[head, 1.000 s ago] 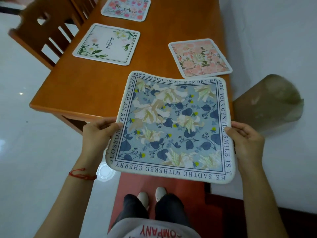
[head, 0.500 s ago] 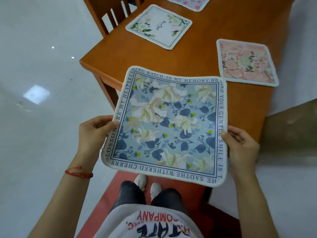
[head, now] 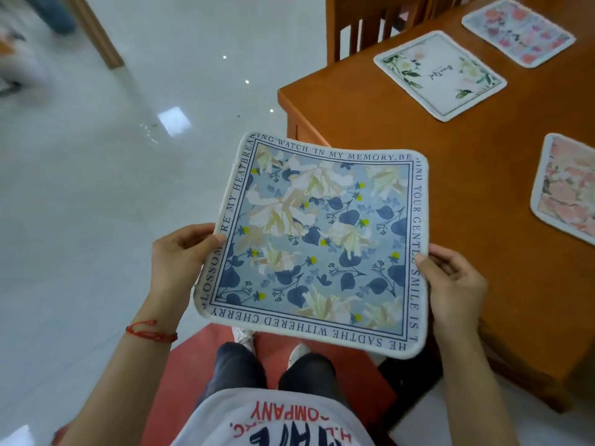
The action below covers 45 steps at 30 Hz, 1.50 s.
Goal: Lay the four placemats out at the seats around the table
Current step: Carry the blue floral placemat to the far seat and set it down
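Note:
I hold a blue floral placemat with lettering round its border, flat in the air off the near left corner of the wooden table. My left hand grips its left edge and my right hand grips its right edge. Three other placemats lie on the table: a white one with green leaves, a pink flowered one beyond it, and a peach floral one cut off at the right edge of the view.
A wooden chair stands at the table's far left side. Glossy white floor spreads to the left. A red mat lies under my feet. A wooden post rises at upper left.
The view has swung left: the table and its three mats have shifted to the right of the frame. Both hands keep the same grip on the blue placemat, which stays level.

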Motion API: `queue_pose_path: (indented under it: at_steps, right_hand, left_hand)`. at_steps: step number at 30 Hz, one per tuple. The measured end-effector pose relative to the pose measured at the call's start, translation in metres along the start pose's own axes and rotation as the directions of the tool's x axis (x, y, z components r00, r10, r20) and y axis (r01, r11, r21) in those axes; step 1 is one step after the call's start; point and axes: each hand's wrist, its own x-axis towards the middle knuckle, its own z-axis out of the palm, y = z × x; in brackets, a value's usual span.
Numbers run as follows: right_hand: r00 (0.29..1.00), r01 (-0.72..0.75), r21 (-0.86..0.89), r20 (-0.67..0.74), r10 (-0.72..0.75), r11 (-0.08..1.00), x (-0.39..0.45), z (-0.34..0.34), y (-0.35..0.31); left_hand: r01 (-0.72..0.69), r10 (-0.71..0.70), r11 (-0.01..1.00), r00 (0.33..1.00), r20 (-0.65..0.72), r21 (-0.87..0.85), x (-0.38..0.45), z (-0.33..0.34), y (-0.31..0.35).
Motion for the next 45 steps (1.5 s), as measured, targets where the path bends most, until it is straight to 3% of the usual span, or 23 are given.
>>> queue_pose_path:
  at_steps: [13, 24, 34, 45]
  right_hand:
    - [0.95, 0.122, -0.069, 0.296, -0.096, 0.99, 0.005, 0.19, -0.028]
    - [0.866, 0.164, -0.095, 0.49, -0.098, 0.982, -0.013, 0.352, -0.057]
    - [0.817, 0.217, -0.085, 0.56, -0.134, 0.972, 0.024, 0.461, -0.069]
    - [0.809, 0.199, -0.081, 0.577, -0.117, 0.977, 0.124, 0.581, -0.108]
  left_hand:
    - [0.096, -0.114, 0.993, 0.941, -0.32, -0.071, 0.068, -0.136, -0.018]
    - [0.115, -0.195, 0.974, 0.867, -0.458, -0.196, 0.129, -0.246, -0.025]
    - [0.122, -0.262, 0.95, 0.814, -0.519, -0.288, 0.194, -0.274, -0.018]
    - [0.119, -0.26, 0.953, 0.798, -0.543, -0.28, 0.345, -0.268, 0.047]
